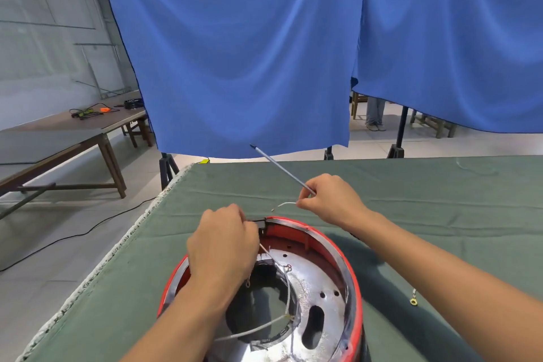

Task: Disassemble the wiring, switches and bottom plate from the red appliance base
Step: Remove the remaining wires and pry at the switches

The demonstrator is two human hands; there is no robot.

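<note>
The red appliance base (349, 270) lies on the green cloth at the bottom centre, its silver bottom plate (320, 297) facing up with holes and a large opening. White wires (264, 329) run across the plate. My left hand (223, 247) curls over the base's far rim and pinches a black switch part (261, 224) there, with a thin wire trailing from under the fingers. My right hand (329, 200) is raised beyond the base, gripping a screwdriver (279, 166) whose tip points up and left, and pinching a loose white wire (285, 205).
A green cloth-covered table (440, 214) stretches away to the right. A small wire with a yellow ring terminal (413, 298) lies right of the base. Blue curtains (249, 53) hang behind. A wooden bench (73, 138) with tools stands at left. A black cable (88, 232) crosses the floor.
</note>
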